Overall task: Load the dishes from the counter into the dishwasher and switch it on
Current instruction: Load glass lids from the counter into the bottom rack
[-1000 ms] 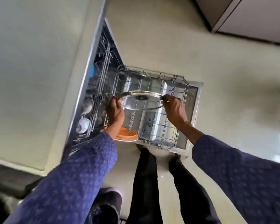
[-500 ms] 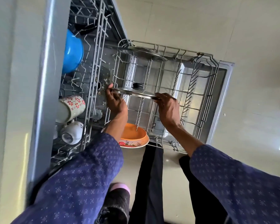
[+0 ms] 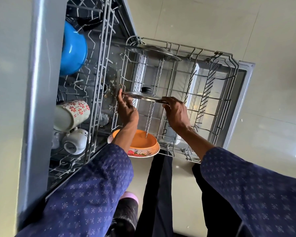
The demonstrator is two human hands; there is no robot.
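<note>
Orange bowl (image 3: pixel 140 142): near-left part hidden behind the left forearm. Upper rack (image 3: pixel 99 48): far end cut off by the top edge. Both sleeves run out of view at the bottom edge.

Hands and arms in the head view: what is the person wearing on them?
Both arms wear long, loose dark-blue sleeves with a small pale repeating motif: left sleeve, right sleeve. The left hand and right hand are bare; no gloves, rings or watch show.

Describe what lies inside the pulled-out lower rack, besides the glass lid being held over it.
A steel lid stands at the far end and an orange bowl at the near end. The left forearm covers part of the bowl.
</note>
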